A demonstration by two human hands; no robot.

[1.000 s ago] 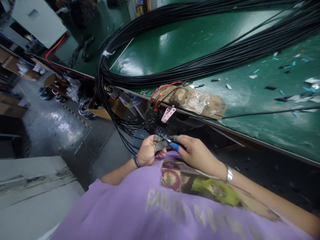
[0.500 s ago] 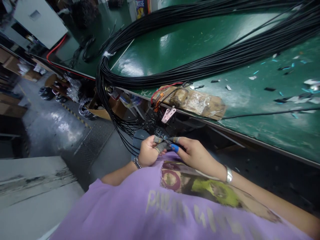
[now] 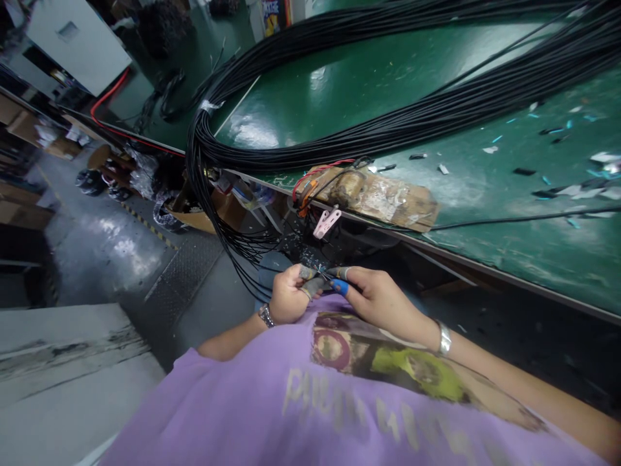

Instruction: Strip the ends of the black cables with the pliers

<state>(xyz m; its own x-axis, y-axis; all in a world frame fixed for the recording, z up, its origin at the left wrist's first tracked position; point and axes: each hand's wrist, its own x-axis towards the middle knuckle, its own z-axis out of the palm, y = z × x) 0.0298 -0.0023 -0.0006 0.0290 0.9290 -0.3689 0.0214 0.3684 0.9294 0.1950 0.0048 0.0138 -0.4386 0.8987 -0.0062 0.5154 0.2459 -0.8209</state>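
Close to my body, my left hand (image 3: 290,293) pinches a black cable whose thin stripped wires (image 3: 320,270) fan out at the fingertips. Facing it, my right hand (image 3: 371,291) is closed on those wire ends, thumb and forefinger together. Grey wraps cover some fingertips on both hands, and a blue one sits on a right finger. The black cable ends (image 3: 240,249) hang off the bench and run down to my left hand. They come from a large coiled bundle of black cable (image 3: 310,152) lying on the bench. The exact grip inside the fingers is hidden.
A wooden block (image 3: 412,204) with wires and a pink clip (image 3: 327,223) sits at the edge of the green bench (image 3: 509,259). Cable scraps (image 3: 553,133) lie at the right. A white box (image 3: 77,42) stands far left; cartons (image 3: 228,210) are below.
My hands stay in nearly the same place, with only a tiny shift of the fingers at the wire ends. Everything else looks the same.
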